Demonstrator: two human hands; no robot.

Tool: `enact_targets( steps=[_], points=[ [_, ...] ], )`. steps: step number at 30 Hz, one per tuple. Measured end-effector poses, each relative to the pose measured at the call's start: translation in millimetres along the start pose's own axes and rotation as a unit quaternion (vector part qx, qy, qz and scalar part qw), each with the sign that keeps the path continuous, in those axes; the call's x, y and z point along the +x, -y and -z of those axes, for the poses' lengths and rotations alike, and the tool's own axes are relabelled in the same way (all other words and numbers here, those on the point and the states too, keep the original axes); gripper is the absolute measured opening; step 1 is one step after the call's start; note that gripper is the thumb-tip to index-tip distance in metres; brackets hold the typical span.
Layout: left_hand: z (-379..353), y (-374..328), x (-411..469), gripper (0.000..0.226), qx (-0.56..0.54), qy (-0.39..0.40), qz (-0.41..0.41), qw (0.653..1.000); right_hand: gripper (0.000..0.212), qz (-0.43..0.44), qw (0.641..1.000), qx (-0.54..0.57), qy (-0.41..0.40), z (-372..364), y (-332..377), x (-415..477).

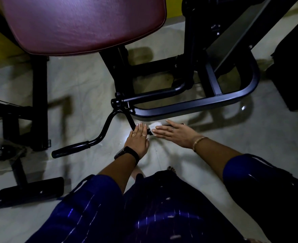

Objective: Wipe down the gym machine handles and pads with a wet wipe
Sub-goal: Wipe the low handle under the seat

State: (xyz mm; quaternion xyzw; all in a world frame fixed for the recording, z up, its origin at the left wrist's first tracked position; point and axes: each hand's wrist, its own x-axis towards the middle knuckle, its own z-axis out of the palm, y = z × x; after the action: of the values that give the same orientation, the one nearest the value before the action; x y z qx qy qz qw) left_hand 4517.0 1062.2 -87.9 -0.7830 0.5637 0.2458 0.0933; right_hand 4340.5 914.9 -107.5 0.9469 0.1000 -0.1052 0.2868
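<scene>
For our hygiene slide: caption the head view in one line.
Right hand presses a white wipe against the black handle bar while the left hand rests on the bar beside it.

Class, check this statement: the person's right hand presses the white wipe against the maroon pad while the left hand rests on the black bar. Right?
Not quite. The head view shows the right hand pressing the white wipe against the black bar, not the maroon pad. The left hand does rest on that bar.
</scene>
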Motion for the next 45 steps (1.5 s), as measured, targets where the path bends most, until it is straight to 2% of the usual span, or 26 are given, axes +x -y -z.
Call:
enact_targets(
  steps=[4,11,15,23,31,38,42,45],
  points=[
    [-0.2,-1.3,0.0,0.062,-0.003,0.002,0.005,1.0,0.066,-0.003,1.0,-0.005,0.005,5.1,9.2,13.1],
    [-3.0,-2.5,0.3,0.063,-0.017,-0.011,0.008,1.0,0.074,-0.006,0.998,-0.052,-0.043,-21.1,-14.2,-48.9],
    [-4.5,-2.8,-0.6,0.063,-0.027,-0.012,0.011,1.0,0.071,-0.005,0.997,-0.08,-0.023,-20.9,-13.0,-49.0],
    [-2.4,-2.8,0.1,0.062,-0.019,-0.013,0.012,1.0,0.064,0.022,0.994,-0.104,0.036,14.8,11.9,12.4],
    [-3.2,-4.0,-0.2,0.062,-0.027,-0.014,0.016,0.999,0.067,0.027,0.99,-0.138,0.006,-9.5,-10.0,-42.9],
    [-3.6,-4.7,-0.3,0.063,-0.025,-0.019,0.017,0.999,0.057,0.096,0.982,-0.138,0.088,17.1,3.0,-4.0],
    [-1.2,-4.3,-1.0,0.061,-0.02,-0.016,0.017,1.0,0.056,0.058,0.989,-0.118,0.063,25.9,18.2,24.8],
    [-1.1,-3.4,-1.1,0.061,-0.018,-0.012,0.013,1.0,0.055,0.047,0.994,-0.098,0.021,14.8,7.2,6.8]
  ],
)
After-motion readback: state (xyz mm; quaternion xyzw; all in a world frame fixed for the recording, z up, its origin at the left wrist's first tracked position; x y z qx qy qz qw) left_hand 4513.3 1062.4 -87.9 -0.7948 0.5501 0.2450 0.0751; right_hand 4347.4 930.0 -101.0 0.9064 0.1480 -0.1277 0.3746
